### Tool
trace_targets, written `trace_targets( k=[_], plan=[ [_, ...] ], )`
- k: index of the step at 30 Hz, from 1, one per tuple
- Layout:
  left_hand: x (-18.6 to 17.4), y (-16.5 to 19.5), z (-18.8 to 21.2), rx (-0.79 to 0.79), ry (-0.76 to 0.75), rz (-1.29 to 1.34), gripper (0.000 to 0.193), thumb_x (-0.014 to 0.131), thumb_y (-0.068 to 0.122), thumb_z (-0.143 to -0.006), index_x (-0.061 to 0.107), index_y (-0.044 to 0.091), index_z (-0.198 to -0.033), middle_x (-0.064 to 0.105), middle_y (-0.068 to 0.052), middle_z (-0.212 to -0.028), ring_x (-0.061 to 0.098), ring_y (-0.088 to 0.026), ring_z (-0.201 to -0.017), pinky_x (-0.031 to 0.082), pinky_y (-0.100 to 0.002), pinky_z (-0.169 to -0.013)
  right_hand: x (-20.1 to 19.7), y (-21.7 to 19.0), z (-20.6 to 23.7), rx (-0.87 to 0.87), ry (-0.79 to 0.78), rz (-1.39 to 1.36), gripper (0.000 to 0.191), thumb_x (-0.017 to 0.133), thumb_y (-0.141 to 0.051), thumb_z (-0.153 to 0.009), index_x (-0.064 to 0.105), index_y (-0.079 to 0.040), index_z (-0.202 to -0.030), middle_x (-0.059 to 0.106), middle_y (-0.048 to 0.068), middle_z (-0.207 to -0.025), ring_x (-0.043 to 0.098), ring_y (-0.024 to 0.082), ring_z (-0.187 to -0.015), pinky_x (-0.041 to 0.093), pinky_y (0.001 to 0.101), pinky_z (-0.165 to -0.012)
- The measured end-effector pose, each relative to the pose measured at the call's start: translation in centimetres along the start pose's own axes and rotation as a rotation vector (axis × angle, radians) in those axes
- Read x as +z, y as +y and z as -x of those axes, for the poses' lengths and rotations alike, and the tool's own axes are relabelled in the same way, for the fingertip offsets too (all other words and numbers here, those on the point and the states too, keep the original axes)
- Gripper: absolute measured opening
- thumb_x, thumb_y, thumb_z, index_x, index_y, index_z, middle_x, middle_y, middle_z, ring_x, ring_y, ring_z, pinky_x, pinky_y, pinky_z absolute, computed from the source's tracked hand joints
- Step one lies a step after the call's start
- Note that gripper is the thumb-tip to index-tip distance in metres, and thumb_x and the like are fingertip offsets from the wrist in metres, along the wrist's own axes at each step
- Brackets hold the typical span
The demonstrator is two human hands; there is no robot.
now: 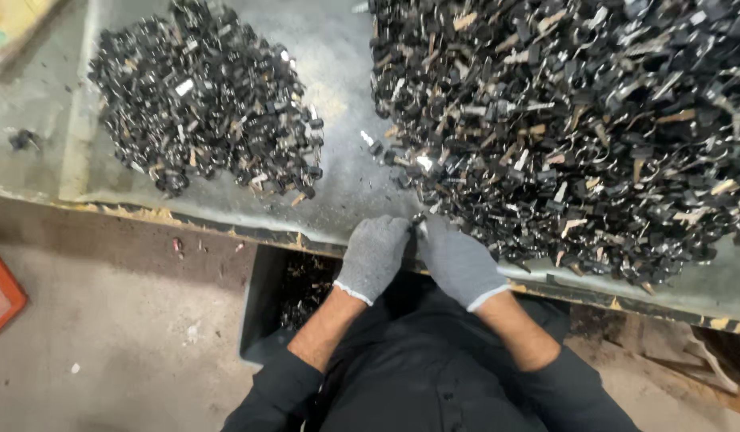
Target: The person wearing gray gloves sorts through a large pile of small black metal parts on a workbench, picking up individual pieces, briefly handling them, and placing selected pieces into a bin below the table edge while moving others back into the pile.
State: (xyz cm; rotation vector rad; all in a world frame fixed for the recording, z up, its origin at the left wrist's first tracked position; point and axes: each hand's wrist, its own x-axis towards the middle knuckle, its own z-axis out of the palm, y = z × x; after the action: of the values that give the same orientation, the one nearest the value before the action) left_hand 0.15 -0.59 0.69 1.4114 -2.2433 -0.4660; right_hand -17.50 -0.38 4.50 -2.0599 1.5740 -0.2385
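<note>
Both my hands wear grey knit gloves and meet at the near edge of a worn metal table [338,88]. My left hand [374,254] and my right hand [458,260] are closed together on a small black part [419,219] pinched between their fingertips. Right beside them lies a large heap of small black and metal parts with key-like blades [570,120], covering the table's right half. A smaller heap of similar parts [206,96] lies on the left.
A dark bin [286,300] holding some black pieces stands under the table edge, just left of my arms. An orange-red tray corner [0,292] rests on the dusty concrete floor [122,336] at far left.
</note>
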Motion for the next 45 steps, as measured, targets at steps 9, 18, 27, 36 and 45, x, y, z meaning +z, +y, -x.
trace_targets(
  k=[9, 18, 27, 36, 45],
  plan=[
    [0.0, -0.4, 0.1, 0.051, 0.005, -0.045, 0.012, 0.065, 0.012, -0.089, 0.062, 0.008, -0.099, 0.061, -0.012, -0.086, 0.061, -0.033, -0.082, 0.049, -0.045, -0.077, 0.3, -0.7, -0.1, 0.053, 0.036, -0.027, 0.029, 0.058, -0.019, -0.091, 0.051, 0.001, -0.111, 0.069, 0.029, -0.095, 0.070, 0.049, -0.077, 0.054, 0.0593, -0.067],
    [-0.4, 0.9, 0.0, -0.057, 0.122, 0.144, 0.042, 0.064, 0.004, -0.086, 0.059, 0.002, -0.128, 0.066, -0.013, -0.094, 0.064, -0.035, -0.089, 0.048, -0.047, -0.079, 1.3, 0.5, -0.2, 0.105, -0.011, -0.062, 0.028, 0.061, -0.024, -0.095, 0.054, -0.002, -0.110, 0.072, 0.024, -0.093, 0.071, 0.044, -0.080, 0.054, 0.0563, -0.067],
    [-0.1, 0.2, 0.1, -0.092, 0.099, 0.188, 0.038, 0.064, 0.000, -0.078, 0.068, 0.005, -0.116, 0.070, -0.014, -0.096, 0.066, -0.035, -0.090, 0.051, -0.048, -0.081, 2.7, 0.3, 1.3, -0.099, 0.184, 0.570, 0.020, 0.062, -0.021, -0.091, 0.058, -0.009, -0.106, 0.065, 0.011, -0.088, 0.073, 0.023, -0.071, 0.057, 0.0328, -0.046],
    [0.3, 0.1, 0.5, -0.135, 0.115, 0.224, 0.034, 0.067, 0.003, -0.080, 0.069, 0.006, -0.114, 0.070, -0.014, -0.097, 0.066, -0.036, -0.089, 0.051, -0.048, -0.080, 2.6, 0.7, 1.7, -0.190, 0.149, 0.507, 0.032, 0.062, -0.015, -0.088, 0.060, -0.006, -0.118, 0.067, 0.012, -0.090, 0.072, 0.024, -0.070, 0.057, 0.0337, -0.049],
    [-0.8, 0.9, 0.5, -0.224, 0.103, 0.269, 0.029, 0.068, 0.007, -0.085, 0.067, 0.006, -0.114, 0.069, -0.011, -0.089, 0.066, -0.035, -0.081, 0.051, -0.046, -0.074, -1.3, -0.6, -1.6, 0.193, -0.472, -0.289, 0.033, 0.055, -0.030, -0.103, 0.049, -0.006, -0.125, 0.073, 0.028, -0.097, 0.073, 0.041, -0.080, 0.057, 0.0490, -0.070]
  ],
)
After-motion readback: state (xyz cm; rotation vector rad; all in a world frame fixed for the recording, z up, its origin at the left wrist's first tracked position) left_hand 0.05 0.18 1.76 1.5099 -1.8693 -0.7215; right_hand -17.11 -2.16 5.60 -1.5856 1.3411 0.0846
